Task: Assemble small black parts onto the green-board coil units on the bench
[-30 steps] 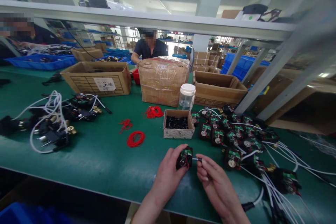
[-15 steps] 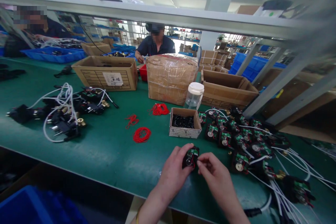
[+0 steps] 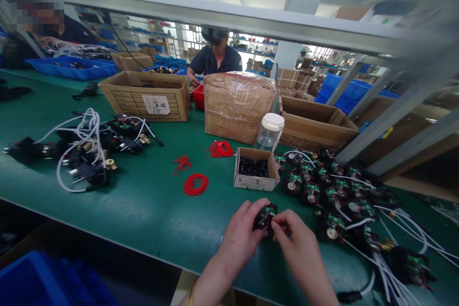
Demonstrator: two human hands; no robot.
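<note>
A small black housing with a green circuit board [image 3: 264, 218] is gripped by my left hand [image 3: 241, 229], thumb below and fingers over its top. My right hand [image 3: 294, 236] pinches at the housing's right edge; whatever lies between its fingertips is too small to make out. Just beyond stands a small cardboard box [image 3: 247, 182] of little black parts. Similar housings with green boards [image 3: 332, 232] and white cables lie in rows to the right. Bundles of red wire [image 3: 196, 184] rest on the green table [image 3: 150, 210] to the left.
A wrapped carton [image 3: 236, 105], a lidded clear jar [image 3: 269, 131] and open cardboard boxes [image 3: 143, 100] line the back. Black units with white cables [image 3: 88, 153] lie at left. A metal rail [image 3: 215, 9] crosses above. A co-worker [image 3: 215, 60] sits opposite, another person at far left.
My view has tilted and shifted slightly, so the scene sits a little differently. Both hands keep nearly the same pose on the housing, with the right fingertips still at its edge.
</note>
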